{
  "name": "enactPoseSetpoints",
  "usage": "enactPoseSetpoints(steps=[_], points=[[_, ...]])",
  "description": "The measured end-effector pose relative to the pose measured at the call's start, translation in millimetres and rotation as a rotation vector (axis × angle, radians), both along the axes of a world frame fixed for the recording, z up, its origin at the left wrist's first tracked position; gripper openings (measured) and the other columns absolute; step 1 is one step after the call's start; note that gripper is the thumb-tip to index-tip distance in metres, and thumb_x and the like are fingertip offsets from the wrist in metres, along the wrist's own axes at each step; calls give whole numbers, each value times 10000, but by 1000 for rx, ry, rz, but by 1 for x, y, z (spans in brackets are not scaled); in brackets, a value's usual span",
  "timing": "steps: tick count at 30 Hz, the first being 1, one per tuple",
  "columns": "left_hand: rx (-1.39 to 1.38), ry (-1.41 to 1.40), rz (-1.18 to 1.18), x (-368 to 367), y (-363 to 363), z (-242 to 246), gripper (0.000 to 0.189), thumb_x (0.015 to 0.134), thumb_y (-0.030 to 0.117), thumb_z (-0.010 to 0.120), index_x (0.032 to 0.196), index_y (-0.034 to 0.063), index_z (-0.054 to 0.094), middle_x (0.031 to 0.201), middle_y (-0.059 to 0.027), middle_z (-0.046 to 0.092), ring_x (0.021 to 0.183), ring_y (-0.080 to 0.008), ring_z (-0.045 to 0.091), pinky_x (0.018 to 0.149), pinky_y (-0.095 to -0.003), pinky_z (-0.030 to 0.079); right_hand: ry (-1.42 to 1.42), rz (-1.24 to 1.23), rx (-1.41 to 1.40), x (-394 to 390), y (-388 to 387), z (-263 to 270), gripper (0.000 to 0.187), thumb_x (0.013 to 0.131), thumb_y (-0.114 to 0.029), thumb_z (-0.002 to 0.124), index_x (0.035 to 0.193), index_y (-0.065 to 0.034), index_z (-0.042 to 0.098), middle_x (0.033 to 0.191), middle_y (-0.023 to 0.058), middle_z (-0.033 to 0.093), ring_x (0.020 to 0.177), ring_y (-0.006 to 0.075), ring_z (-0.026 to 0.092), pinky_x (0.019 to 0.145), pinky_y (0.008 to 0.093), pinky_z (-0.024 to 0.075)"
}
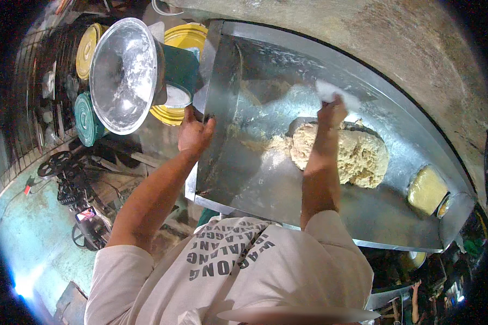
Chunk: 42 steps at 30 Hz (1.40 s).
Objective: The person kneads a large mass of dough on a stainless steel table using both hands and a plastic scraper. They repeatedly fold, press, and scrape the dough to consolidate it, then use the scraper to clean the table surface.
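Note:
A large mass of rough, pale dough lies on the metal work table, with loose flour and crumbs scattered at its left side. My right hand reaches over the dough and grips a white flat scraper, blurred, above the table's far half. My forearm hides part of the dough. My left hand is at the table's left rim, close to a dark green container with white contents. Its thumb is spread from the fingers; whether it grips the rim or the container is unclear.
A large metal bowl stands left, near yellow lids and a teal lid. A plastic-wrapped yellowish block sits at the table's right end. Machinery with a pulley stands lower left. Another person's arm shows lower right.

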<state>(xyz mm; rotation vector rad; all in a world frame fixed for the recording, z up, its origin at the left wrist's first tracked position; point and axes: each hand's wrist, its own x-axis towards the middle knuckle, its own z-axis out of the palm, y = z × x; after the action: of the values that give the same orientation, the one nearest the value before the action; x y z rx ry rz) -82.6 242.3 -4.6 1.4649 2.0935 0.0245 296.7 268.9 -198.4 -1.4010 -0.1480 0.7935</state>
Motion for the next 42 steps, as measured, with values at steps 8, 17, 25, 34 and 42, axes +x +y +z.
enactPoseSetpoints(steps=[8,17,25,34,42], points=[[48,143,-88,3,-2,1,620,861,394,686,1267,9,419,1165,-278,627,1031,-477,622,887,-526,488,-1052,774,-1296,-31,22,21,457,697,-478,856,888,-97,689,795,41,727,730,255,725,580,387,524],[83,148,-53,5,2,1,578,874,402,682,1210,-4,443,1009,-247,667,943,-460,656,833,-520,509,-731,-99,-22,82,-23,-16,206,916,-115,605,942,79,668,929,181,691,832,278,706,686,416,569],[34,143,-21,2,3,-3,603,893,470,642,1177,-47,515,1074,-283,620,989,-469,635,844,-506,508,51,-330,201,202,-74,27,269,800,22,680,1052,86,615,957,136,672,841,283,686,761,419,584],[62,269,-156,14,2,11,549,898,482,638,1077,-33,572,1054,-289,642,960,-452,644,853,-505,494,107,-414,15,213,-71,19,228,841,-105,687,975,67,622,943,145,650,826,288,661,685,452,567],[-60,347,-60,14,8,9,785,845,606,640,1308,0,455,1035,-294,685,976,-466,663,861,-547,502,-17,-338,41,249,-80,45,260,826,-94,680,1025,62,618,1036,175,653,929,327,674,815,433,578]])
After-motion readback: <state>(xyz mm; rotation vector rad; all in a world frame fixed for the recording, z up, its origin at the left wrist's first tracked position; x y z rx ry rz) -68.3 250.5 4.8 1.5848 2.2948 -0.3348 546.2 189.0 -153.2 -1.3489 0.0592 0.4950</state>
